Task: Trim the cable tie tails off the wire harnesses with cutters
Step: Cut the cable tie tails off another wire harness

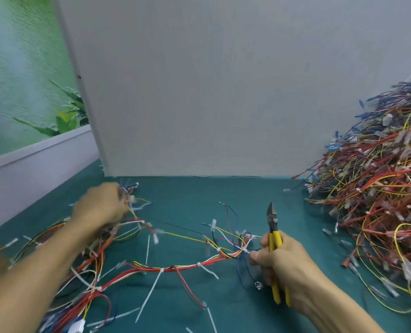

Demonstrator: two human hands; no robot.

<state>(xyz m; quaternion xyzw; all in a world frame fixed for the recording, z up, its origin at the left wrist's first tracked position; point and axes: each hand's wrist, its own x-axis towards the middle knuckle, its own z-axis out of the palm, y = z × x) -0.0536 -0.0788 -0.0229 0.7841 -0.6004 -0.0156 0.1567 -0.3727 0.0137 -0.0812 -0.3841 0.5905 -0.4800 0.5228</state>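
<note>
Head view, one frame.

Right hand (286, 267): fingers wrapped round the yellow handles of the cutters (272, 221). The dark head points up and away from us, with its jaws together as far as we can see. The thumb tip lies just beside a white tie on the wire harness (170, 269).

Left hand (98, 207): motion-blurred. It seems curled round the far left branch of the harness, with wire ends sticking out past the knuckles. We cannot make out the individual fingers.

The harness lies on the teal counter (187, 195). It runs in a shallow arc from the left hand down to the near left, then across to the right hand. Red, yellow, white and black wires are bundled at intervals by white ties. One long cable tie tail (149, 296) hangs from the middle of the arc toward the near edge, and a shorter one stands further right. More white tie strips (211, 318) lie loose on the counter in front.

Edges:
- A grey panel (223, 92) stands upright along the back of the counter.
- At the left, the counter meets a pale wall under a frame with green leaves (62, 121).
- At the right, a tall pile of harnesses (379, 200) rises against the panel and spills toward the near right.

Open room: bare counter shows between the arc and the panel, and in a narrower strip between the right hand and the pile.
</note>
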